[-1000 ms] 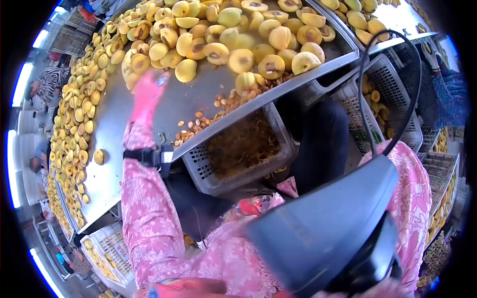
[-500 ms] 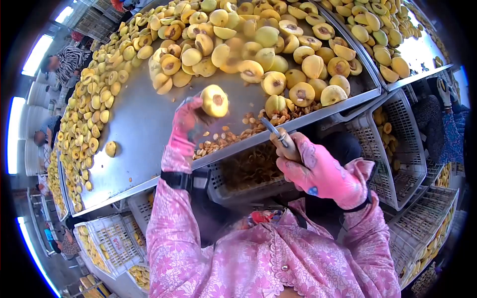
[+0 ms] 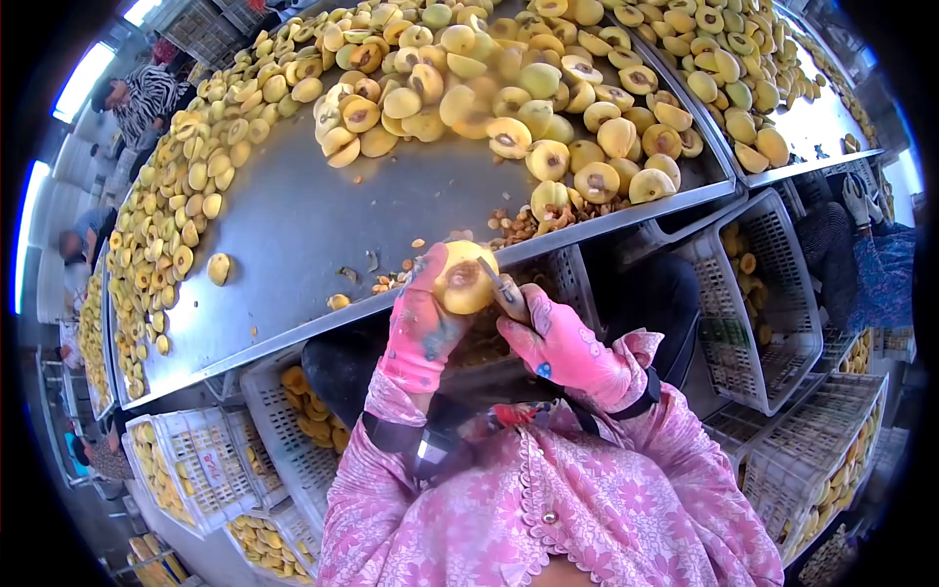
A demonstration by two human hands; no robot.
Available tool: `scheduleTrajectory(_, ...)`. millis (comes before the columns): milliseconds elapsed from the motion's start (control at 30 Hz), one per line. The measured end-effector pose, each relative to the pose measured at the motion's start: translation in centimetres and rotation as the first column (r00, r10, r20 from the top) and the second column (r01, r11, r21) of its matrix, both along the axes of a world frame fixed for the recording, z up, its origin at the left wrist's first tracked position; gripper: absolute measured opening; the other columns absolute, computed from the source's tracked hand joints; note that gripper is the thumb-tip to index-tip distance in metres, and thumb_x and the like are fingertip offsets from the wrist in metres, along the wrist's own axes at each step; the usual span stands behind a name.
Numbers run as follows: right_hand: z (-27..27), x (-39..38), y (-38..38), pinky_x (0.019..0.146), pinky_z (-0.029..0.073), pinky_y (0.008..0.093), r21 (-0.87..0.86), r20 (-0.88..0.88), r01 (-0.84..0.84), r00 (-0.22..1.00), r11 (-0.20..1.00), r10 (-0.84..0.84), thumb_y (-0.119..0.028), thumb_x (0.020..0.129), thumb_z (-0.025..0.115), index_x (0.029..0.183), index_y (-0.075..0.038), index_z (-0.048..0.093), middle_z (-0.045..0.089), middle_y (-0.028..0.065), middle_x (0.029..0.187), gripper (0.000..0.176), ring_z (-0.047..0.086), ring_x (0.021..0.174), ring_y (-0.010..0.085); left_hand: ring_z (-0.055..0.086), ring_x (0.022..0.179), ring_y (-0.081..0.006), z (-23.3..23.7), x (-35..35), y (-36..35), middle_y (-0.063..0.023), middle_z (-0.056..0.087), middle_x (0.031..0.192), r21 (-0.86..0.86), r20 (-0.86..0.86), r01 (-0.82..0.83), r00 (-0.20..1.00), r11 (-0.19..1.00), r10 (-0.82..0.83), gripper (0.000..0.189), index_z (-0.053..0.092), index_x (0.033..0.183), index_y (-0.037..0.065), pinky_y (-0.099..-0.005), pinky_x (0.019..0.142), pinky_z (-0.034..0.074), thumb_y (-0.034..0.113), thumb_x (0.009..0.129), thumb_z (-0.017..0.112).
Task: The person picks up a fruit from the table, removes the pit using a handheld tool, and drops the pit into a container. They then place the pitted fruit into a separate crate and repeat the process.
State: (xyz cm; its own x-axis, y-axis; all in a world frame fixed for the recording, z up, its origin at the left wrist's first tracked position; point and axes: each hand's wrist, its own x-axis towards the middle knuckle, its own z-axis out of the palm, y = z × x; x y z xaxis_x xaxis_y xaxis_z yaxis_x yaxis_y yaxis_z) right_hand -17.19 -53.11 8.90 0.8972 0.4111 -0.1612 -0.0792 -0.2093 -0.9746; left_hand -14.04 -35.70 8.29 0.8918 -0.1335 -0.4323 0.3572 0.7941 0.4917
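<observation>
My left hand (image 3: 421,328), in a pink glove, grips a yellow peach half (image 3: 464,280) with its cut face and brown centre turned up. A pitting knife (image 3: 513,302) with a wooden handle and a narrow metal blade is held in my right hand (image 3: 570,354), also gloved in pink. The blade tip meets the right side of the peach's cut face. Both hands are close together at the near edge of the metal table (image 3: 284,215). Pit fragments (image 3: 514,227) lie along that edge, just beyond my hands.
Heaped peach halves (image 3: 528,88) cover the table's far and left sides. One peach half (image 3: 220,268) lies apart. White plastic crates (image 3: 758,313) stand below at the right, and a crate of peaches (image 3: 284,421) at the left. Other people (image 3: 147,103) sit around.
My left hand has brought the peach half toward me, off the table's near edge. My right hand has moved left, bringing the knife onto the fruit. Fewer pit fragments lie along the edge.
</observation>
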Motion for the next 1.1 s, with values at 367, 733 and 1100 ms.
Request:
scheduleTrajectory(367, -6.5, -0.9, 0.9, 0.052, 0.040, 0.0343, -0.136, 0.384, 0.077, 0.923, 0.988, -0.019, -0.009, 0.089, 0.052, 0.097, -0.002, 0.044, 0.049, 0.0077, 0.067, 0.013, 0.047, 0.055, 0.0226, 0.054, 0.108, -0.0270, 0.6, -1.7, -1.1, -0.0164, 0.057, 0.113, 0.182, 0.224, -0.123, 0.971, 0.976, 0.080, 0.037, 0.047, 0.121, 0.000, -0.0384, 0.093, 0.045, 0.022, 0.092, 0.049)
scheduleTrajectory(733, -3.0, -1.4, 2.7, 0.054, 0.042, 0.0427, -0.185, 0.325, 0.131, 0.943, 0.974, -0.065, -0.009, 0.080, 0.060, 0.100, -0.001, 0.042, 0.053, 0.0207, 0.071, 0.027, 0.055, 0.067, 0.0433, 0.061, 0.091, -0.0245, 0.0, -1.6, -2.6, -0.0126, 0.060, 0.104, 0.236, 0.078, -0.250, 0.968, 0.939, 0.238, 0.027, 0.055, 0.109, 0.002, -0.0376, 0.080, 0.052, 0.021, 0.090, 0.054)
scheduleTrajectory(1100, -0.8, 1.2, 2.3, 0.053, 0.041, 0.0368, -0.030, -0.416, -0.088, 0.907, 0.996, 0.068, -0.018, 0.093, 0.046, 0.094, -0.003, 0.041, 0.052, 0.0102, 0.064, 0.016, 0.051, 0.056, 0.0276, 0.061, 0.087, -0.0157, -2.1, -1.0, -0.7, -0.0080, 0.062, 0.099, 0.407, 0.067, -0.230, 0.973, 0.884, 0.222, 0.026, 0.060, 0.108, 0.002, -0.0270, 0.076, 0.050, 0.015, 0.086, 0.062)
